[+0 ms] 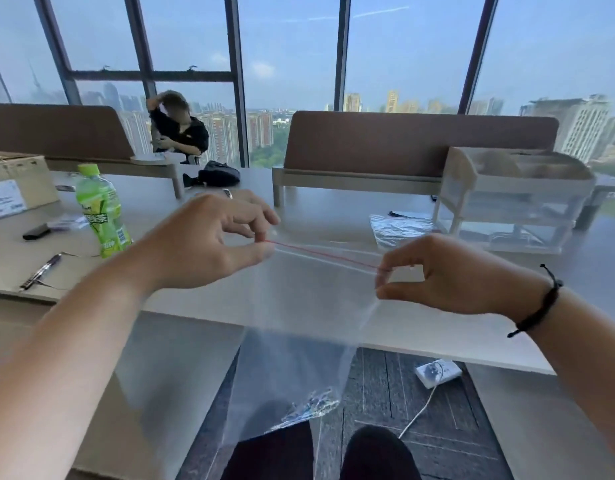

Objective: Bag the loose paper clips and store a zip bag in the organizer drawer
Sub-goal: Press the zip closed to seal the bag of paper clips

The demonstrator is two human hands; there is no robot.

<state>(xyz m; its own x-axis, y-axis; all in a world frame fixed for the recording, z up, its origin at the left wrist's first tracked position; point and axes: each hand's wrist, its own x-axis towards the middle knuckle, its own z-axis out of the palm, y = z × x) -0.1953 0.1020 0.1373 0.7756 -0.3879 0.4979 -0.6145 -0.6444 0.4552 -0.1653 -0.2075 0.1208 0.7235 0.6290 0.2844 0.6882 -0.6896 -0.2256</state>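
**Clips in the bag, seal held taut**

Both hands hold the zip bag [299, 306] up over the near desk edge. The left hand [209, 247] pinches one end of the red seal strip, the right hand [434, 275] pinches the other, stretching it straight, likely so the zip can press closed cleanly. The paper clips [313, 405] sag in the bag's bottom corner, near the knees. Far right on the desk [333, 209] waits the organizer drawer [513, 206], with spare bags [399, 228] just beside it.

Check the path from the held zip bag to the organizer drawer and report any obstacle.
Nothing solid blocks it. Both hands hold the bag up; only flat bags lie on the desk before the organizer, whose drawers look closed.
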